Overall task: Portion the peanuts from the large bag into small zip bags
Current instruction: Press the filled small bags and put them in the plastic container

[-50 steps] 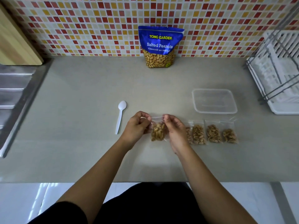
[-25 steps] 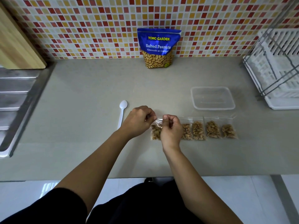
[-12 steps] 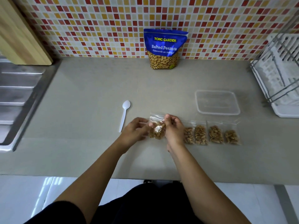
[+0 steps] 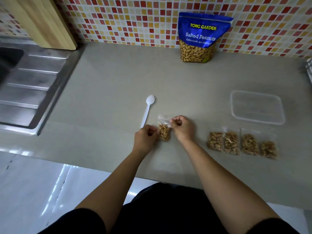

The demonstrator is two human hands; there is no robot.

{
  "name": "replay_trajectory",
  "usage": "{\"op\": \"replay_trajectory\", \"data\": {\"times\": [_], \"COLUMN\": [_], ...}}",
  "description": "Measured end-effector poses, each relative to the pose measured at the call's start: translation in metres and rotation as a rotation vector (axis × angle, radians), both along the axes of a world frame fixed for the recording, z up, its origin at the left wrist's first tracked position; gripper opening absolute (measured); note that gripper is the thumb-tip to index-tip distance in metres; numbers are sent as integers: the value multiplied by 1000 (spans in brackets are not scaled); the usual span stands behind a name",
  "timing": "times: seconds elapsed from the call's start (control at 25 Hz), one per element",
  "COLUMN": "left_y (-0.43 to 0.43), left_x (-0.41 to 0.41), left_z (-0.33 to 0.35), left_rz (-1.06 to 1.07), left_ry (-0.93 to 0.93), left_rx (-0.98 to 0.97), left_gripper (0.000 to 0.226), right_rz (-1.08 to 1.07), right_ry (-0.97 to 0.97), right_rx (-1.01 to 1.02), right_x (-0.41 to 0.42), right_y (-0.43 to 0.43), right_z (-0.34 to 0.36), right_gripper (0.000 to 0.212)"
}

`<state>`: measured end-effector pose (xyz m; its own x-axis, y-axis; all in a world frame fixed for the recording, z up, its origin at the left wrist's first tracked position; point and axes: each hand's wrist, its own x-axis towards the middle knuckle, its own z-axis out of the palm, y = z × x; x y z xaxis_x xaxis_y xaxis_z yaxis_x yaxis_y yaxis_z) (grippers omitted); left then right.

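Sealing seems the step in hand — the left hand (image 4: 145,137) pinches the side of a small zip bag (image 4: 164,133) of peanuts at the counter (image 4: 109,81), and the right hand (image 4: 183,127) pinches its top strip. Next, likely: press the zip closed along its length, then lay it beside the four filled bags (image 4: 241,143).

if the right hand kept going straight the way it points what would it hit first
Beyond the zip bag that the right hand pinches, probably the white spoon near its bowl, though depth is unclear.

Left hand (image 4: 145,136) and right hand (image 4: 183,127), both pinching
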<state>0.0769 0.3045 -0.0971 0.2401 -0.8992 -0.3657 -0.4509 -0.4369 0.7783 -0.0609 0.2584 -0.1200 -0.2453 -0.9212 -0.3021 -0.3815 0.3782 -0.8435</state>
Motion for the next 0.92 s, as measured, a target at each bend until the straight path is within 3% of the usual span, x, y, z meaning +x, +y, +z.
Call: {"op": "replay_trajectory", "data": {"times": [0.24,0.4,0.64,0.8,0.92], "left_y": [5,-15,-55,-59,-62], "left_x": [-13,-46,-124,-158,-167], "left_z": [5,21,12,-4,-6], "left_rz": [-171,-313,-680,-839,-812], "left_ry": [-495,-392,-252,-291,-316], "left_rx": [-232,-372,-283,-124,-71], "left_gripper": [24,24,35,49,44], "right_rz": [59,-13,-113,106,228], "right_ry": [77,164,475,702,777], "right_rx": [25,-103,-133,-3,44], "right_x": [-6,-46,-143,-170,-171], "right_y": [-4,4,39,45,40], "right_z": [10,26,30,26,25], "right_gripper": [32,19,18,34,38]}}
